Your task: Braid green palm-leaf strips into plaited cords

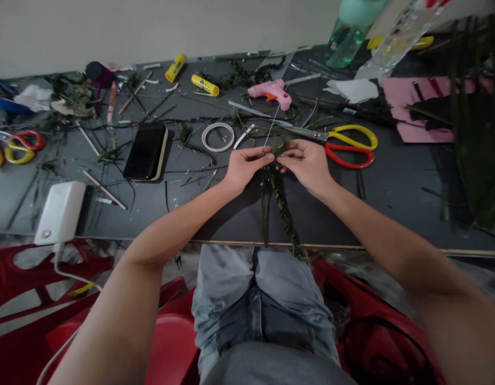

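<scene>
Near the middle of the dark table, a braid of green leaf strips point(282, 203) hangs from my fingers down past the table's front edge. My left hand point(247, 164) pinches its upper end between thumb and fingers. Close beside it, my right hand point(309, 163) is closed on the same end, where a short piece of green leaf point(278, 145) sticks up between the hands. A loose leaf strip point(265, 216) dangles to the left of the braid. The exact grip of the fingertips is partly hidden.
Behind my hands lie a pink glue gun point(271, 93), a roll of tape point(218, 137) and large scissors point(351, 146). Leftward are a phone point(146, 152) and a white power bank point(61, 212) with a cable. Bottles point(353, 32) and pink paper point(403, 101) stand back right. Leaf scraps are scattered about.
</scene>
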Available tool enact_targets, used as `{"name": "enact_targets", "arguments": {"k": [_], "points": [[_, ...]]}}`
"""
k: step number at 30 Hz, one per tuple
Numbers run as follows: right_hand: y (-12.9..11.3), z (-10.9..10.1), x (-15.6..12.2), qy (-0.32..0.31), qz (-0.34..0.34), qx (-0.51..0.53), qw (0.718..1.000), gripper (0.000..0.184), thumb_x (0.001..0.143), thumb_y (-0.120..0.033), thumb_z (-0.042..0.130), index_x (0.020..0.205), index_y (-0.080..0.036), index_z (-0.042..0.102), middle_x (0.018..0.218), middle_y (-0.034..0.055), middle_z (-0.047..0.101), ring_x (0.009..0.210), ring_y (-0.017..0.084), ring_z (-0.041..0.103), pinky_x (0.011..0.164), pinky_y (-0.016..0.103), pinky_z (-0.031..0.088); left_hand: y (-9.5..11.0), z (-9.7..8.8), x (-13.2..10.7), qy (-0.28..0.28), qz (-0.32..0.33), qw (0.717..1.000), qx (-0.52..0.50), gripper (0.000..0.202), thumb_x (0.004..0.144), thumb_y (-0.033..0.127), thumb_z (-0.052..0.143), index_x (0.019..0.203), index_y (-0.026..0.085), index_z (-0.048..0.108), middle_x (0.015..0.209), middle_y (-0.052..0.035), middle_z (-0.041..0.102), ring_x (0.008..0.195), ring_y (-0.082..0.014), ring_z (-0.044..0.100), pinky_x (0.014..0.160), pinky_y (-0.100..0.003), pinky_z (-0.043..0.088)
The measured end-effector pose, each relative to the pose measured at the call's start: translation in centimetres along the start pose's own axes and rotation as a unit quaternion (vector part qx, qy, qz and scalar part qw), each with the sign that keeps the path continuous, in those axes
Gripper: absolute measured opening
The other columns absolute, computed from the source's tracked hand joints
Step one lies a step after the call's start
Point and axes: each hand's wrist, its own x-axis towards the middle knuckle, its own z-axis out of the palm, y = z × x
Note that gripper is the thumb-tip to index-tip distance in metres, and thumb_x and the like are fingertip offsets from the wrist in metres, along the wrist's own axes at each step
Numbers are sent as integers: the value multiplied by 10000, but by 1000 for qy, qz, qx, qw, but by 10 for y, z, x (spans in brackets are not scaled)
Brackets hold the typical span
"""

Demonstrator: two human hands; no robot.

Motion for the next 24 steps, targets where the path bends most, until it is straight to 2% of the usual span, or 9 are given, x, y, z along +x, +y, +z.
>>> {"name": "enact_targets", "arguments": {"k": [4,9,14,21,24], "points": [[-6,2,-2,3,25,5,1000,237,651,-330,840,760,-204,672,725,16,709,631,160,682,643,334,645,1,1,0,13,-7,1000,17,238,650,235,866,872,181,804,801,-18,773,707,-111,679,763,-284,565],[-10,4,-4,18,42,28,999,305,616,-366,845,836,-223,690,681,-12,689,621,161,680,628,337,659,1,0,1,17,-2,1000,18,271,595,234,878,847,174,799,792,-19,773,722,-118,686,767,-281,572],[-12,4,-7,-16,42,51,998,254,683,-423,782,728,-199,670,692,17,695,668,178,718,693,367,676,0,-1,0,26,14,1000,-4,266,578,223,880,822,166,789,774,-13,759,700,-102,667,754,-273,560],[-6,2,-4,-14,39,30,999,351,634,-480,861,793,-207,707,720,22,706,634,164,693,611,324,666,1,0,-2,32,28,998,36,250,601,249,869,825,173,786,782,-18,756,703,-112,661,744,-289,558],[-2,2,-2,-10,38,33,999,392,656,-482,853,900,-225,687,694,7,690,608,171,692,584,321,652,2,1,-2,21,12,999,33,281,609,277,871,860,176,796,801,-23,763,715,-120,668,756,-300,559]]}}
